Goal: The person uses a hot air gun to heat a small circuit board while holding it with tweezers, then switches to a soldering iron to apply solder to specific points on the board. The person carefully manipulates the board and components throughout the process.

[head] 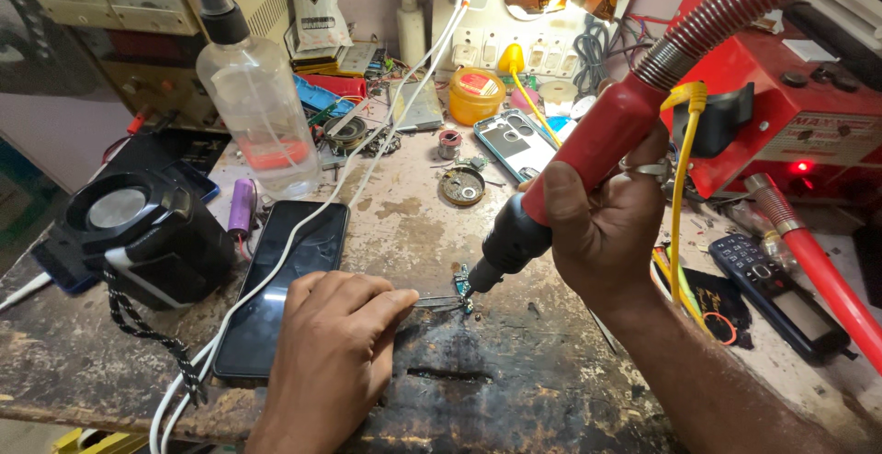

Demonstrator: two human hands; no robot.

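Right hand (pixel 606 224) grips red hot-air wand (pixel 588 155), nozzle over small circuit board (pixel 462 284) mid-frame; left hand (pixel 335 344) pinches tweezers (pixel 439 301) on scorched worktop (pixel 514 390).

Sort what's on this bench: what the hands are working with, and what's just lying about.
In use: right hand holds hot-air gun; left hand holds tweezers on small circuit board.

Lying about: black smartphone, spray bottle, black speaker, keypad phone, orange jar.
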